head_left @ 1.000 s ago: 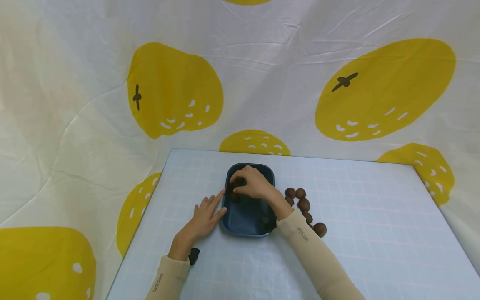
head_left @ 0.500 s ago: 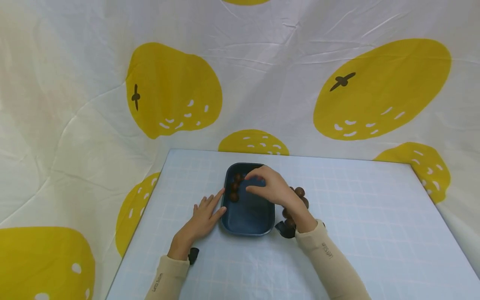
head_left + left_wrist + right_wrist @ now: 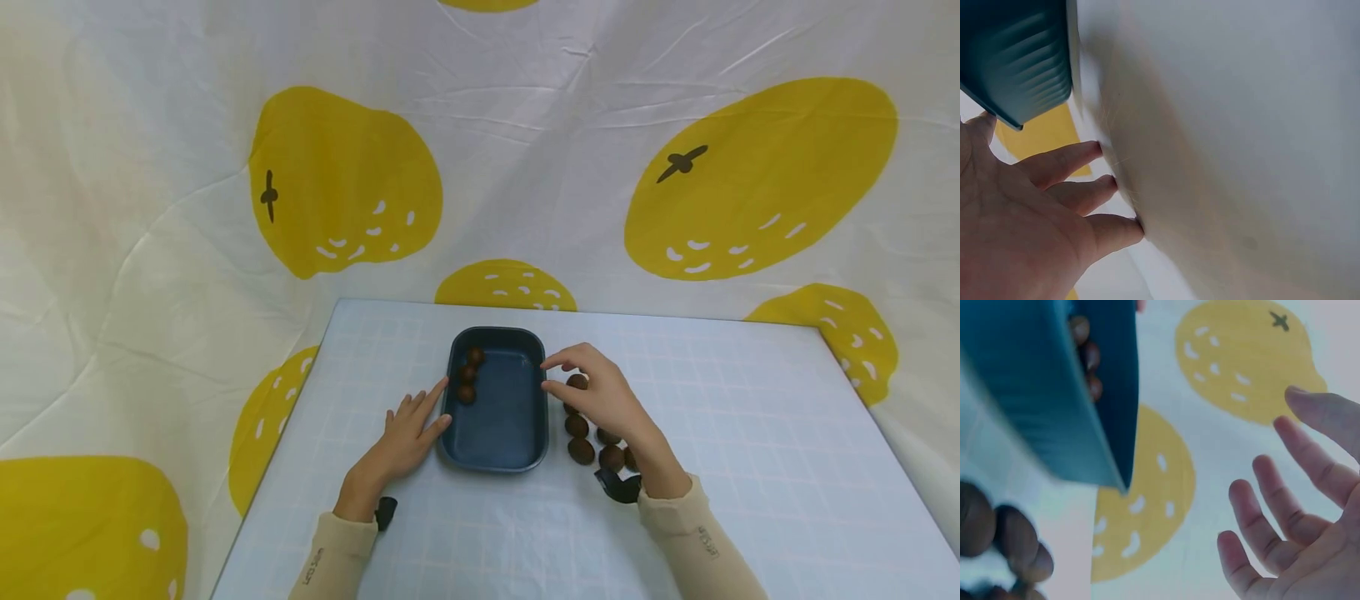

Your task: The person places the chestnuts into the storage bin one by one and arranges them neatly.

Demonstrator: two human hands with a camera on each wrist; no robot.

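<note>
A dark blue rectangular tray [image 3: 506, 425] stands on the table, with three round brown balls [image 3: 468, 374] in a row along its left wall. My left hand [image 3: 406, 435] lies spread at the tray's left side. Its index finger and thumb reach the rim, and in the left wrist view the other fingertips [image 3: 1109, 181] rest on the tabletop. Over the tray's right rim hovers my right hand [image 3: 603, 396], fingers loosely bent and nothing between them. Several more brown balls [image 3: 581, 451] sit right of the tray, partly hidden under that hand and wrist.
A pale checked cloth [image 3: 480, 533] covers the table. Behind it hangs a white curtain [image 3: 540, 192] printed with large yellow fruit. A black strap [image 3: 619, 486] at my right wrist overlaps the nearest loose balls.
My right hand has drawn back rightward from inside the tray to beyond its right rim, leaving a ball in the row of three. The left hand stays in place.
</note>
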